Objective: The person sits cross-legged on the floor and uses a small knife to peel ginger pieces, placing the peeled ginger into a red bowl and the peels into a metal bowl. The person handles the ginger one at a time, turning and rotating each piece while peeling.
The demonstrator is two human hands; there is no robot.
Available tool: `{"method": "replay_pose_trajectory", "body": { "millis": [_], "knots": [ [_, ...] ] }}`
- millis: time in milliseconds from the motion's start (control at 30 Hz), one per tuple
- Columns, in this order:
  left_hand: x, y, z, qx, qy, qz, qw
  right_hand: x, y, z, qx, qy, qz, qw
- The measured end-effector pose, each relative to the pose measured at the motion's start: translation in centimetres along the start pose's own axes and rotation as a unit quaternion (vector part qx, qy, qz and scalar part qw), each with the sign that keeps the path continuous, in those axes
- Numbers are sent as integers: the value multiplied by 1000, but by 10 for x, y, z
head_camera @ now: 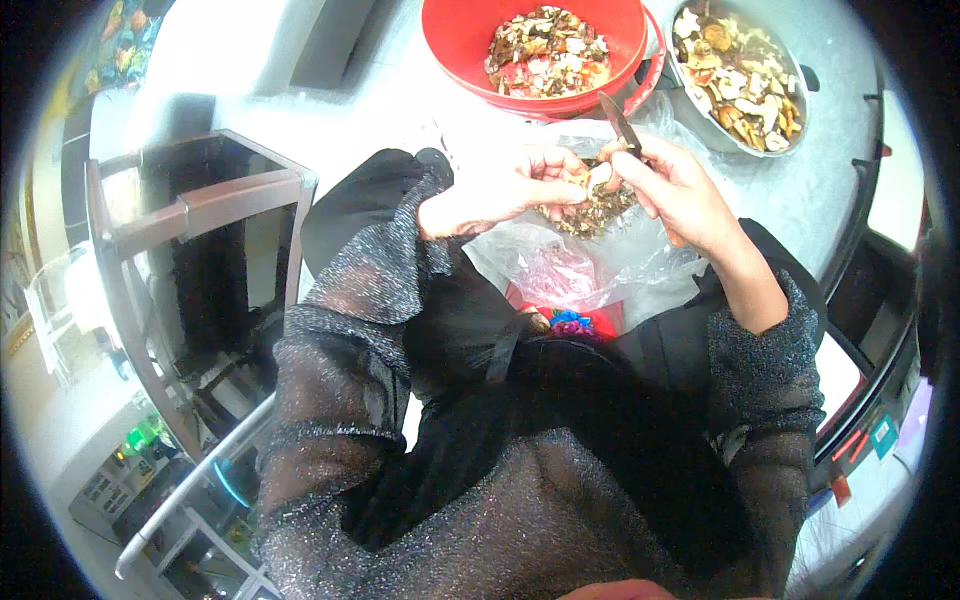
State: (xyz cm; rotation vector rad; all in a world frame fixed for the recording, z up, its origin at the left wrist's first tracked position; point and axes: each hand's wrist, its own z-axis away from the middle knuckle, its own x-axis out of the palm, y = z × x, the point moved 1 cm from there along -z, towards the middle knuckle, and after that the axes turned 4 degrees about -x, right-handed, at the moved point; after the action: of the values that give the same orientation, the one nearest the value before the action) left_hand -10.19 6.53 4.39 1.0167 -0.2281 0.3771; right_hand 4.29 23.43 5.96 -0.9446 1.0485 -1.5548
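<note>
My left hand (529,184) pinches a small pale mushroom piece (600,176) between thumb and fingers. Facing it, my right hand (671,184) grips a small knife (619,120), its dark blade pointing up and away from me. Below both hands lies a pile of brown trimmings (585,217) on a clear plastic bag (637,262). Beyond the hands stands a red plastic bucket (457,37) with cut mushroom pieces (551,45) at its bottom. Right of it, a grey metal pot (694,124) holds larger mushroom pieces (742,90).
A red item with a blue and purple flower pattern (574,322) lies close to my lap. On the left stands a brown framed piece of furniture (210,202) with dark panels, and a pale metal rail (195,480) runs below it. Dark furniture (862,300) is at the right.
</note>
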Motion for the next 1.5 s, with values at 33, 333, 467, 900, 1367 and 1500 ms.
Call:
{"method": "replay_pose_trajectory", "body": {
  "millis": [33,333,467,900,1367,1500],
  "knots": [
    [7,-7,2,8,7,1,1000,4,0,4,-4,-9,-4,1000],
    [22,-42,3,20,6,48,999,9,18,14,75,-40,65,994],
    [18,-44,0,5,30,33,999,11,28,9,55,-35,61,996],
    [11,-52,-3,43,54,20,997,15,20,2,86,-36,80,992],
    [16,-41,-1,9,86,-35,996,5,19,6,103,-12,105,989],
    [18,-39,-1,-3,101,-66,993,11,20,3,71,-28,121,990]
  ]
}}
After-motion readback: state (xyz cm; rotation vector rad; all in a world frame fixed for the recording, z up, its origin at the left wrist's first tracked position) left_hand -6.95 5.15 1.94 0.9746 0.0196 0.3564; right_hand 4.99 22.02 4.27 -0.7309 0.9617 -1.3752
